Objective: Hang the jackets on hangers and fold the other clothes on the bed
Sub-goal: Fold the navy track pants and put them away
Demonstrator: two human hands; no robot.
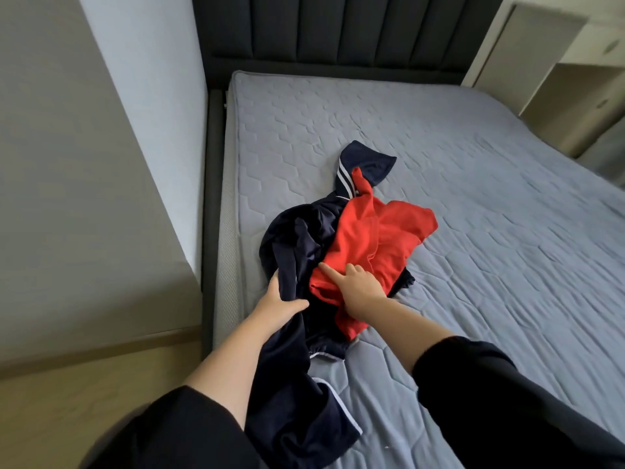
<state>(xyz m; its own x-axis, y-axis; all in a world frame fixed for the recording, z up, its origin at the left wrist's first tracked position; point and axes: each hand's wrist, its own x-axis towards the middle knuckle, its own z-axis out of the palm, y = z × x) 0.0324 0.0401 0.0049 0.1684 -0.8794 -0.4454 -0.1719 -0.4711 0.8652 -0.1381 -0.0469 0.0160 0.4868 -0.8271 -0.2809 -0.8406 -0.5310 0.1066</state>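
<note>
Navy jacket (297, 238) with white stripes, crumpled under red garment (372, 238), left-centre of bed (473, 164). Left hand (280, 304) fingers clamped on jacket; right hand (360, 291) on red cloth, index straight, grip unclear.

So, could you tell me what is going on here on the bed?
A person is sorting two crumpled clothes on the bed. The left hand grips the dark blue jacket. The right hand rests on the red garment lying partly over it; whether it grips is unclear. Nothing is folded or hung yet.
</note>
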